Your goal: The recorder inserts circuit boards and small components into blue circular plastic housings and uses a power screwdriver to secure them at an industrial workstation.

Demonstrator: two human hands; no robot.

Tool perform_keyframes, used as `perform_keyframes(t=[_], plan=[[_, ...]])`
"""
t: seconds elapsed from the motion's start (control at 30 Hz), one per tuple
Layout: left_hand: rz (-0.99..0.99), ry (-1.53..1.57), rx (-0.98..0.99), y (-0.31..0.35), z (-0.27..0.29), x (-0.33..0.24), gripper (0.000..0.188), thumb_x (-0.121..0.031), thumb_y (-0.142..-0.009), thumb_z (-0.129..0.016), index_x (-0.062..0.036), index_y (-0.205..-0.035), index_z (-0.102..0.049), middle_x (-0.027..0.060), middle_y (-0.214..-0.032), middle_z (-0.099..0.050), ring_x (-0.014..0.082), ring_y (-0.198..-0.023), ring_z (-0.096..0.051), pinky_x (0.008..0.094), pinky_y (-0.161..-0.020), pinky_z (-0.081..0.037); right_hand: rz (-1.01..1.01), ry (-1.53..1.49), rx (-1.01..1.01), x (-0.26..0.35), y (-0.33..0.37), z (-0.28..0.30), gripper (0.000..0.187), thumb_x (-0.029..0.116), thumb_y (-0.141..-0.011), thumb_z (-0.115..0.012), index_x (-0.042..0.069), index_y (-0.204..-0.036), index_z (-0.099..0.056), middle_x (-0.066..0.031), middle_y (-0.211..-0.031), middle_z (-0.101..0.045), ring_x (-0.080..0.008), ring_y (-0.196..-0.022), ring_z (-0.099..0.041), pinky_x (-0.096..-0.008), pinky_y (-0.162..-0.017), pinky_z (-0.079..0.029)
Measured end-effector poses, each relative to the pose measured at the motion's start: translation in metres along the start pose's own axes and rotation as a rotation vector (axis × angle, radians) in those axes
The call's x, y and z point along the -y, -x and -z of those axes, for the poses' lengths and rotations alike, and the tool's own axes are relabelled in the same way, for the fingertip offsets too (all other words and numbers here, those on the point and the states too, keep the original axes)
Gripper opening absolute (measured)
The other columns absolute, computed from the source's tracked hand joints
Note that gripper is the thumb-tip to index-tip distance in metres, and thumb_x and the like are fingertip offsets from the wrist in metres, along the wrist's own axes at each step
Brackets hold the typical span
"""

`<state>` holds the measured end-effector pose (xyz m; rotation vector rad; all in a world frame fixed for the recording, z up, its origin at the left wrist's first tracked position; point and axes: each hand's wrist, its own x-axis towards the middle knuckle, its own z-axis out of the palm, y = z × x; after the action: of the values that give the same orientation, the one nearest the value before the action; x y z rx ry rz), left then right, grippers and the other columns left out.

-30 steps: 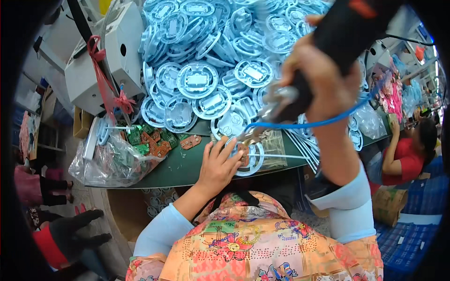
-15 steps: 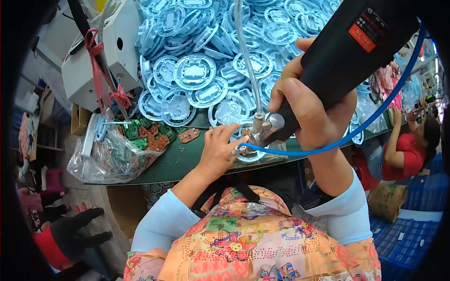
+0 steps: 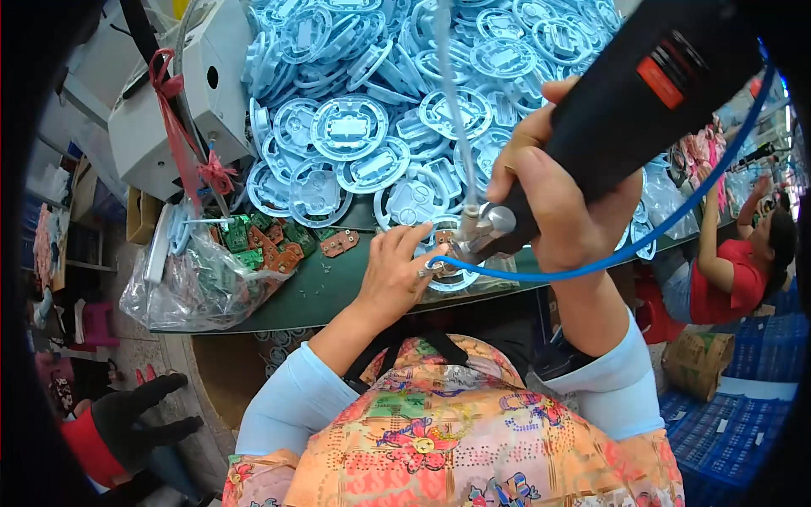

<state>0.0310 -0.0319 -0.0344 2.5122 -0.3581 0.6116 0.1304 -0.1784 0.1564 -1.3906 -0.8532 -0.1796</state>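
Observation:
My right hand (image 3: 570,207) is wrapped round a thick black electric screwdriver (image 3: 608,127), tilted with its metal nose down and to the left. A clear tube (image 3: 456,110) and a blue hose (image 3: 574,273) join it near the nose. Under the nose lies a light blue round plastic part (image 3: 454,282), with a small brown circuit board (image 3: 444,239) partly showing on it. My left hand (image 3: 393,270) has bent fingers pressed together at this part's left side, beside the screwdriver nose. The screwdriver's tip and the contact point are hidden.
Light blue round parts (image 3: 351,127) are heaped across the bench (image 3: 308,302). Left of my hands, green and brown circuit boards (image 3: 270,245) spill beside a clear plastic bag (image 3: 203,291). A white machine box (image 3: 198,93) stands behind. A co-worker in red (image 3: 743,266) sits at the right.
The screwdriver's body has shifted slightly right and looks blurred, my right hand moving with it. The left hand stays in place. At the right, the co-worker's arms have moved.

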Motion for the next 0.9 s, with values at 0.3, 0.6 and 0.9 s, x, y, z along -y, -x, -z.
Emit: perform_keyframes(t=[0.3, 0.6, 0.9], plan=[[-0.010, -0.003, -0.028, -0.001, -0.003, -0.001, 0.047, -0.004, -0.070, -0.073, -0.0174, -0.115, -0.068, 0.0095, -0.130, -0.056, 0.0305, -0.116, -0.050, 0.0446, -0.093, -0.038, 0.042, -0.132, -0.076, -0.003, 0.017, 0.002, 0.045, -0.001, -0.083, -0.057, -0.005, -0.124, -0.042, -0.0123, -0.077, -0.059, -0.0180, -0.061, -0.059, -0.0306, -0.059, -0.051], [0.017, -0.026, -0.040, 0.001, -0.003, -0.005, 0.043, -0.010, -0.073, -0.074, -0.0172, -0.115, -0.068, 0.0073, -0.131, -0.055, 0.0274, -0.117, -0.050, 0.0448, -0.093, -0.036, 0.032, 0.012, -0.069, 0.027, -0.015, 0.004, 0.044, 0.006, -0.084, -0.060, -0.010, -0.123, -0.046, -0.0104, -0.077, -0.060, -0.0171, -0.059, -0.061, -0.0288, -0.058, -0.050], [0.017, -0.030, -0.005, 0.003, -0.001, -0.004, 0.045, -0.009, -0.073, -0.073, -0.0161, -0.118, -0.068, 0.0072, -0.135, -0.053, 0.0268, -0.120, -0.049, 0.0447, -0.094, -0.036, 0.017, 0.019, -0.050, 0.004, -0.003, 0.003, 0.045, 0.004, -0.083, -0.061, -0.009, -0.123, -0.046, -0.0103, -0.076, -0.060, -0.0175, -0.059, -0.062, -0.0299, -0.059, -0.051]])
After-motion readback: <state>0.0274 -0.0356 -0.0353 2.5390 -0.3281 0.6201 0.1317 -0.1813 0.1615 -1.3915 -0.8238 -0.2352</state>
